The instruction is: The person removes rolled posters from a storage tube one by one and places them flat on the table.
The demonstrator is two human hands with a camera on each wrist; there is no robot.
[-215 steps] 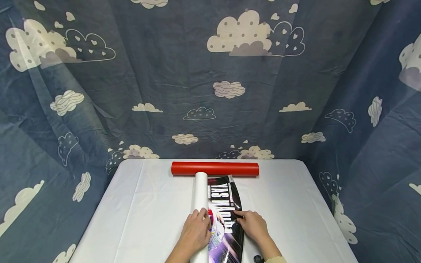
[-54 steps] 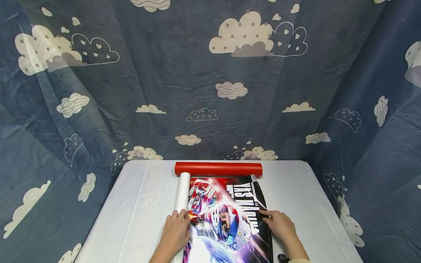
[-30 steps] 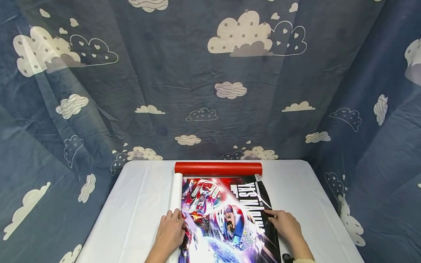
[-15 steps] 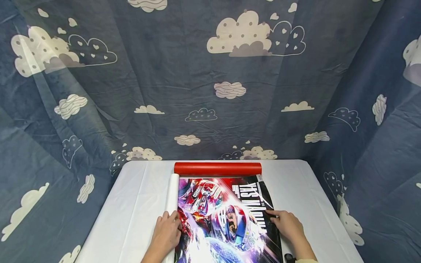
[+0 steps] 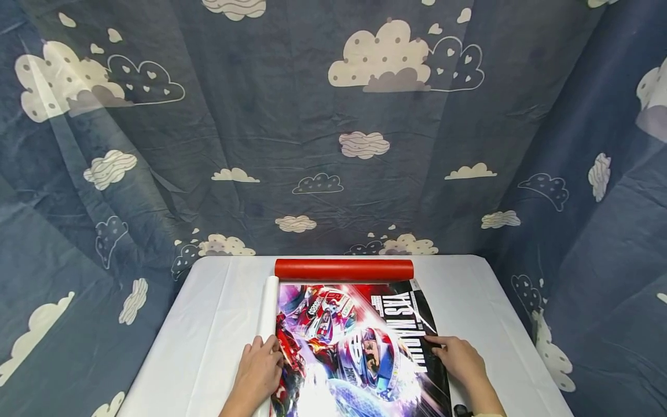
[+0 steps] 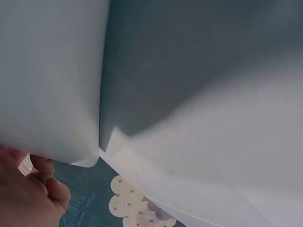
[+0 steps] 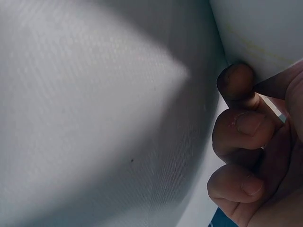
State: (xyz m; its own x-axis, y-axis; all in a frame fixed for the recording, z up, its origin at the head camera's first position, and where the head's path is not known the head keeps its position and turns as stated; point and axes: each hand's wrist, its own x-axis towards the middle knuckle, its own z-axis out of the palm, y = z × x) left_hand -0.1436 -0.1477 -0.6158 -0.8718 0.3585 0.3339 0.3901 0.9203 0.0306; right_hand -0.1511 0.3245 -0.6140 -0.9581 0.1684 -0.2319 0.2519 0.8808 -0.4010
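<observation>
A glossy racing poster (image 5: 359, 330), printed with a helmeted driver and large white lettering, lies partly unrolled on the white-covered table. Its left side is still coiled into a white roll (image 5: 268, 310). My left hand (image 5: 255, 369) grips this roll, fingertips over its right side; in the left wrist view the curled fingers (image 6: 57, 191) show at the roll's end. On the opposite side, my right hand (image 5: 461, 360) pinches the poster's black right edge. The right wrist view shows its bent fingers (image 7: 246, 125) beside the sheet's pale back (image 7: 265, 33).
A red tube (image 5: 344, 270) lies crosswise at the back of the table, just behind the poster's far edge. White cloth (image 5: 208, 324) covers the table. Dark blue cloud-patterned fabric (image 5: 292, 133) hangs behind and on both sides. A small black object (image 5: 461, 410) sits at the right wrist.
The poster has gone from a narrow strip to a wide sheet. My left hand and the roll have moved left; my right hand has shifted right with the edge. The red tube stays put.
</observation>
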